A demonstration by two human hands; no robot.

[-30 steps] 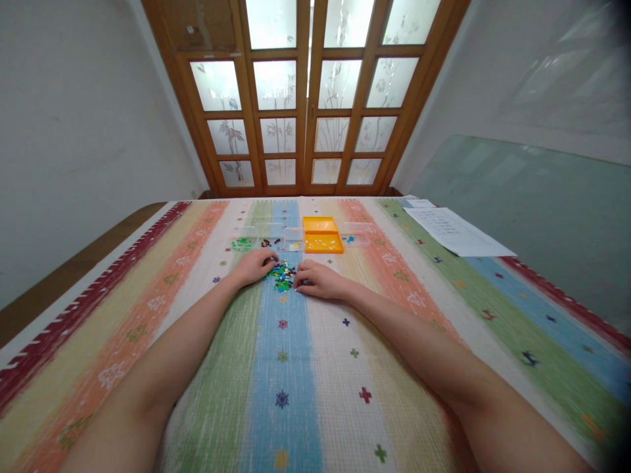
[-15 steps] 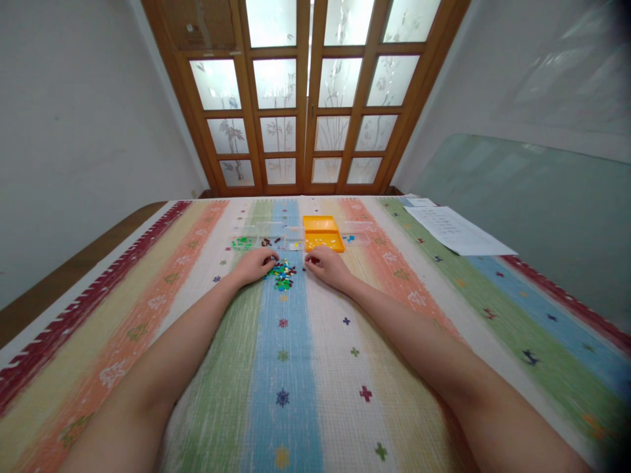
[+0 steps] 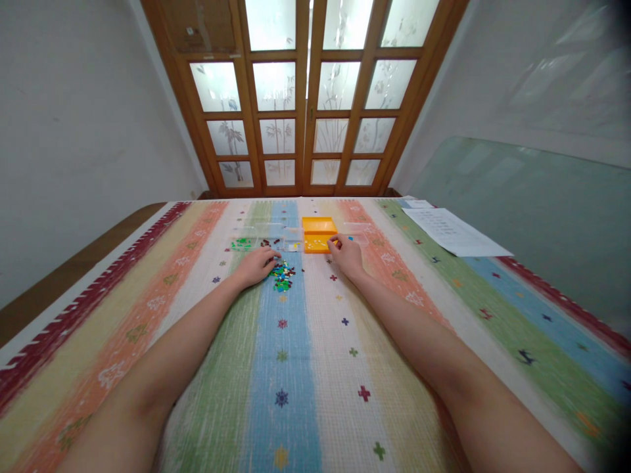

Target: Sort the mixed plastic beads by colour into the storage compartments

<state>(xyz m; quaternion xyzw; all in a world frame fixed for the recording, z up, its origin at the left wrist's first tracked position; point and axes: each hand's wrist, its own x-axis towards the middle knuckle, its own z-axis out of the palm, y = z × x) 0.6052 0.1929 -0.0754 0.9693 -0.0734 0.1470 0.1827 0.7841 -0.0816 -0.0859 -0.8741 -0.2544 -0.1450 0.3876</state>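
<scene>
A heap of small mixed bricks [image 3: 282, 278], green, blue, brown, yellow and white, lies on the striped cloth. At its upper left edge rests my left hand [image 3: 256, 265], fingers apart and slightly curled, with nothing visible in them. My right hand [image 3: 347, 255] is over the right edge of an open orange box [image 3: 318, 226], its thumb and fingertips pinched together. Whatever they hold is too small to make out. Small white pieces [image 3: 315, 244] lie in the box's near half.
Beside the orange box are clear trays with green pieces [image 3: 240, 244] on the left and brown pieces [image 3: 267, 242] nearer the middle. A blue piece [image 3: 350, 238] shows in the clear tray to the right. Printed paper [image 3: 453, 231] lies at the right on the tablecloth [image 3: 305, 368].
My right hand has moved right and away from me, from beside the heap to the orange box's right edge. My left hand has stayed by the heap, its fingers shifting slightly.
</scene>
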